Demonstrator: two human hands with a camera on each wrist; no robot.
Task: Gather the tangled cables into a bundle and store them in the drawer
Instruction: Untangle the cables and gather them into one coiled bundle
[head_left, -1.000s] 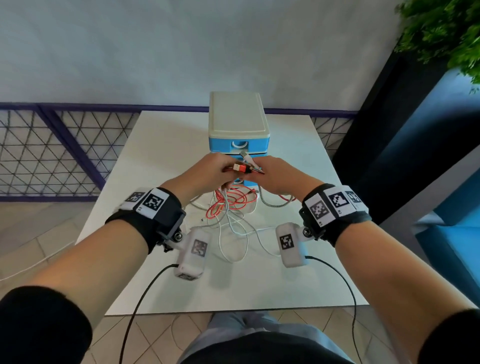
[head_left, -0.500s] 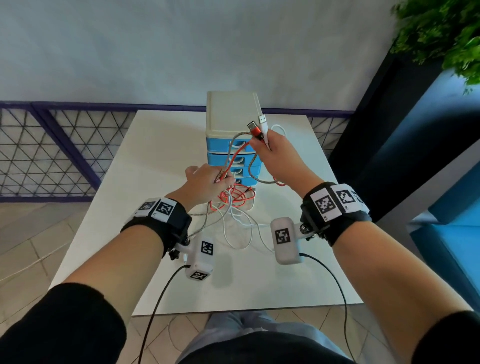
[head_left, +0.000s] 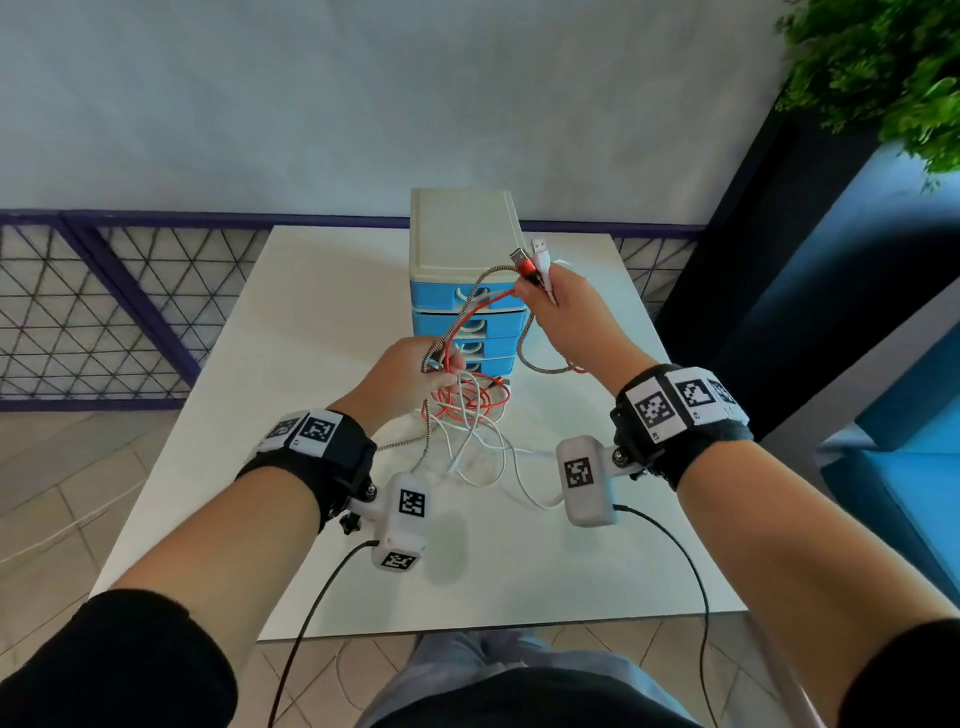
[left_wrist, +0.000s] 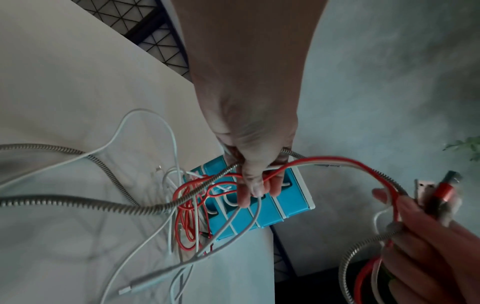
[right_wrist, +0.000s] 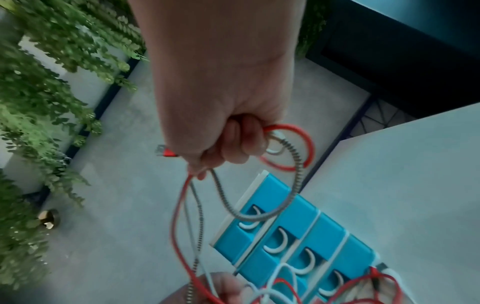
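- right hand (head_left: 563, 312) clenched round the plug ends of the cables (head_left: 470, 410), now raised up beside the top of the drawer unit (head_left: 462, 291); a second ago both hands were together low in front of it
- left hand (head_left: 410, 374) grips the same strands further down, so a stretch of red, white and braided grey cable runs taut-ish between the hands
- rest of the cables lies loose on the counter (head_left: 311, 312), red coil just in front of the bottom drawer, white loops nearer the person
- means: ends collected, a first length drawn out, coiling only just begun (most still a heap)
- all drawers look closed, none opened yet
- likely next: wind the slack into loops
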